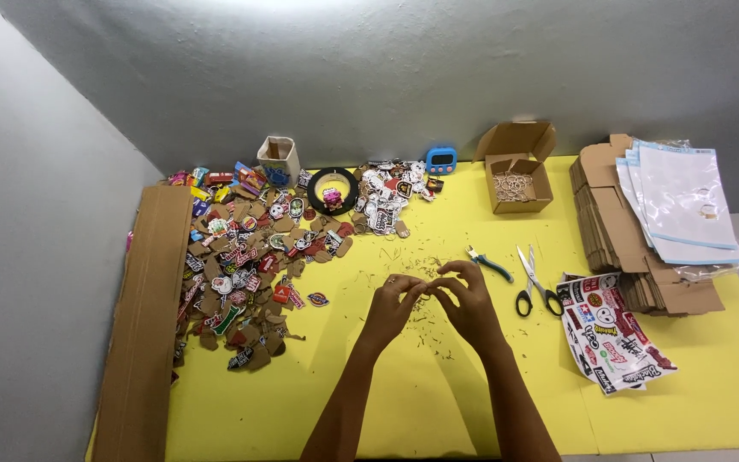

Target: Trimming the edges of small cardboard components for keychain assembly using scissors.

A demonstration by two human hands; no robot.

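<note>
Both hands met over the middle of the yellow tabletop [438,402], fingertips pinched together on one small item [427,287] too tiny to identify, possibly a thin ring or clasp. The left hand [393,304] was curled, thumb and forefinger closed on the item from its side, and the right hand [470,299] mirrored it, fingers bent and nipping the same piece. Judging by how little of it showed, the item looked light and stiff, best held at its edges with fingertips only. Both forearms reached straight forward, wrists raised slightly off the surface. Just beyond the right hand lay blue-handled pliers [489,263] and black-handled scissors [535,281]; a sticker sheet [613,334] sat further to its right. Beyond the left hand spread a heap of cardboard-backed stickers [250,257].
</note>
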